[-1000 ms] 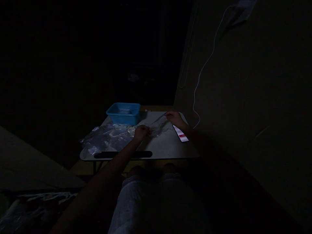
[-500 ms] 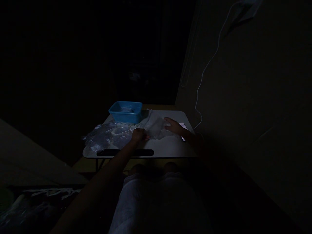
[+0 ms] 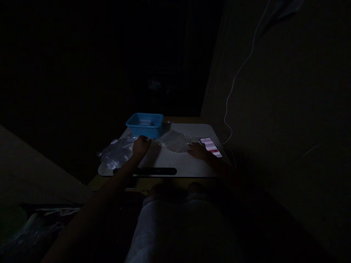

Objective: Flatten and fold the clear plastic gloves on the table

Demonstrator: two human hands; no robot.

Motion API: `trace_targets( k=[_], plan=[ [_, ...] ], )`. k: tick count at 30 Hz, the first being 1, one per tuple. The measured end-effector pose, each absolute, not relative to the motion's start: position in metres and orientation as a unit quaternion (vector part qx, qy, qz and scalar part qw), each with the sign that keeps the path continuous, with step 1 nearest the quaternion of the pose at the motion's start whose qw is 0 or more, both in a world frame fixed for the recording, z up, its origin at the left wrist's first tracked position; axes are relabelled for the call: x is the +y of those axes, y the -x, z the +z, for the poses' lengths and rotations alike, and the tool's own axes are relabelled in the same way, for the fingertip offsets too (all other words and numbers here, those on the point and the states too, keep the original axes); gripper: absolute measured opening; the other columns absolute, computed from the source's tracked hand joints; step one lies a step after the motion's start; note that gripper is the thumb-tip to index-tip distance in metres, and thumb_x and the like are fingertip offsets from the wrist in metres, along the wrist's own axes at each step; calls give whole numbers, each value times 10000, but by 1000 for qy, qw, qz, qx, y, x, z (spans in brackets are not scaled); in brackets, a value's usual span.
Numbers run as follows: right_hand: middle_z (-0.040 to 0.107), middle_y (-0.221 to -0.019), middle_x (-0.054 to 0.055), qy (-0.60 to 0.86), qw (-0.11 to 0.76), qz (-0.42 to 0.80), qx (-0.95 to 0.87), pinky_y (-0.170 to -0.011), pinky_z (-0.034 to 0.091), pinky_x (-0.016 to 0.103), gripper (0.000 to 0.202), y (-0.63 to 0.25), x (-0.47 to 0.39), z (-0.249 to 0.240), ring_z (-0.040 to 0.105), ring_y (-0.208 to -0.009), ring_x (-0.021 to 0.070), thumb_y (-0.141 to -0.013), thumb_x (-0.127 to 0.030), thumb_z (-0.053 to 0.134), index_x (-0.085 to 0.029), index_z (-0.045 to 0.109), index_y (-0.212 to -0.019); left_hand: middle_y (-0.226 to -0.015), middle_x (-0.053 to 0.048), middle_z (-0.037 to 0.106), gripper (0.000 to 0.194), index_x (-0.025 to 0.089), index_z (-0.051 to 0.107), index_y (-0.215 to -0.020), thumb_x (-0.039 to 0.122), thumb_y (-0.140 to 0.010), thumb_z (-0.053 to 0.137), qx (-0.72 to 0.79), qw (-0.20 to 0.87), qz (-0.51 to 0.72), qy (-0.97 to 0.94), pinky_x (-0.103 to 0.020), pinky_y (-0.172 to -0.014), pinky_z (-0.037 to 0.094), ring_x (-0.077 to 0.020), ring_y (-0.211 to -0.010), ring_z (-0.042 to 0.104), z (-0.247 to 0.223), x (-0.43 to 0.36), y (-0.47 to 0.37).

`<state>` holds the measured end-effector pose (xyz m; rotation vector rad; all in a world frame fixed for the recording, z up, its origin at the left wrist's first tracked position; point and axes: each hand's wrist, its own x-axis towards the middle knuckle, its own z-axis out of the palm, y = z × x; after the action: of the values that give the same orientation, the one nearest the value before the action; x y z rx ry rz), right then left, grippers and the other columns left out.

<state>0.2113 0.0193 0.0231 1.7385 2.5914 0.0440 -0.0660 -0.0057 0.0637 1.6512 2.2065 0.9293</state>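
A clear, wrinkled plastic bag lies stretched flat across the middle of the white table. My left hand is closed at the bag's left end, its fingertips pinched together there. At the other end, my right hand rests with fingers stretched out over the bag's right edge. To the left, a crumpled heap of clear plastic bags spreads beside and under my left wrist. Dim light hides the finer detail of both hands.
A blue plastic basin stands at the back left with something pale inside. Right of my right hand lies a phone with its screen lit. A dark slot runs along the table's front edge. A white cable hangs by the wall.
My left hand has moved left and slightly away from me. My right hand has lowered onto the bag, which now lies flatter and more stretched. More of the phone shows.
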Motion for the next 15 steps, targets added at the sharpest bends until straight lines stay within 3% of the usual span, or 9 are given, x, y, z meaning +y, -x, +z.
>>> trace_targets(
  k=[6, 9, 12, 15],
  plan=[
    [487, -1266, 141, -609, 13, 33, 792, -918, 250, 571, 450, -208, 32, 22, 386, -1174, 324, -856, -422, 328, -195, 489, -1209, -1111, -157, 583, 372, 130, 571, -1074, 306, -804, 385, 778, -70, 168, -601, -370, -809, 424, -284, -1018, 545, 73, -16, 120],
    [546, -1188, 148, -626, 4, 57, 778, -922, 243, 561, 418, -210, 38, 23, 403, -1149, 326, -846, -394, 355, -165, 546, -1138, -1142, -221, 535, 450, 71, 517, -1132, 349, -802, 387, 816, -79, 67, -569, -435, -809, 407, -347, -1054, 500, 62, -24, 141],
    [577, -1135, 167, -651, 2, 68, 756, -926, 222, 569, 391, -213, 44, 25, 424, -1125, 328, -832, -363, 375, -133, 596, -1057, -1265, -270, 419, 574, 28, 348, -1283, 378, -829, 355, 818, -71, 33, -570, -481, -846, 373, -380, -1136, 424, 45, -30, 150],
    [590, -1108, 180, -667, -22, 85, 740, -937, 201, 571, 375, -215, 49, 29, 437, -1109, 323, -818, -317, 385, -107, 599, -1043, -1319, -265, 364, 574, 40, 306, -1314, 366, -842, 330, 816, -43, 17, -576, -526, -873, 340, -385, -1180, 376, 36, -30, 147]
  ],
)
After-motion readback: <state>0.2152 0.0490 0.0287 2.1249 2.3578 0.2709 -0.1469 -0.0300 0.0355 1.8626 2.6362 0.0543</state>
